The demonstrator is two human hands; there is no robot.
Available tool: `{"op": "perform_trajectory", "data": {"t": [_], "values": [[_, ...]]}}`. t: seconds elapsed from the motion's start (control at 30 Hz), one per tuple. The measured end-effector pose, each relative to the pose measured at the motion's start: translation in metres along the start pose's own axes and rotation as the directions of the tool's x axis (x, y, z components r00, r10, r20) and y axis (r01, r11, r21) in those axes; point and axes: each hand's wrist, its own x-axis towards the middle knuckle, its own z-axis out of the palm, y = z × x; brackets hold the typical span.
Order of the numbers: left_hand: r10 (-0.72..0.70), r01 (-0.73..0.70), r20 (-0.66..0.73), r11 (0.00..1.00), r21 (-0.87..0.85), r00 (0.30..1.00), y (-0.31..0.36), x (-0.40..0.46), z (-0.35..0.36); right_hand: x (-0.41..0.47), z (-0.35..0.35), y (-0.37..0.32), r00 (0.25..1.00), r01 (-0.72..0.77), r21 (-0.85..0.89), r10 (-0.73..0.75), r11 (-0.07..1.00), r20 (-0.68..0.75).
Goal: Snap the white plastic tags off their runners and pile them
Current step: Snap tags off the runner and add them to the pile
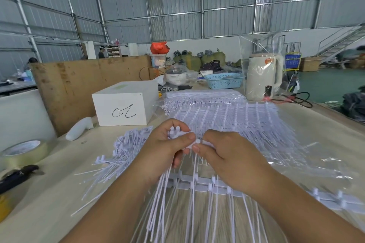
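My left hand (167, 144) and right hand (223, 152) pinch one tag head (194, 142) between thumbs, its stems trailing toward me; the loose pile (122, 156) lies just left, nearer my left hand.

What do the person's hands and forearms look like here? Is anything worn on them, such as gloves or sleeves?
Both the left hand and the right hand are bare: no gloves, rings, watch or bracelet show. The forearms are uncovered down to the bottom edge of the picture, with no sleeve in view. The fingernails are short and plain.
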Motion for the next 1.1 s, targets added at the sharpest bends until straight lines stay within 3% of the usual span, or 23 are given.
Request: {"op": "perform_trajectory", "data": {"t": [0.27,0.33,0.4,0.47,0.63,0.77,0.93,1.1], "values": [[-0.126,0.056,-0.19,0.939,-0.339,0.974,-0.004,-0.001,0.018,-0.002,0.002,-0.016,0.984,-0.016,-0.152,-0.011,0.988,-0.179],[-0.226,0.109,-0.227,0.894,-0.435,0.947,-0.007,0.003,0.013,-0.002,0.0,-0.019,0.966,-0.021,-0.249,-0.045,0.968,-0.256],[-0.319,0.173,-0.222,0.849,-0.5,0.922,-0.007,0.008,0.0,-0.002,-0.006,-0.021,0.928,0.003,-0.237,-0.091,0.971,-0.361],[-0.324,0.201,-0.216,0.87,-0.449,0.921,-0.007,0.01,-0.011,-0.005,-0.013,-0.02,0.906,0.045,-0.17,-0.112,0.984,-0.407],[-0.153,0.13,-0.044,0.934,-0.332,0.987,0.0,0.001,0.003,-0.005,-0.004,-0.015,0.99,0.038,-0.137,-0.056,0.99,-0.13],[-0.117,0.091,-0.068,0.947,-0.307,0.991,0.006,-0.003,0.009,-0.004,0.001,-0.009,0.992,0.044,-0.022,-0.046,0.999,-0.118],[0.02,-0.03,-0.167,0.998,-0.058,0.986,0.003,-0.004,0.015,-0.004,0.001,-0.007,0.991,0.041,-0.001,-0.041,0.999,-0.124],[0.003,-0.004,-0.053,0.999,-0.032,0.999,0.005,-0.007,0.019,-0.002,0.006,-0.005,0.996,0.03,0.021,-0.028,0.999,-0.083]]}}
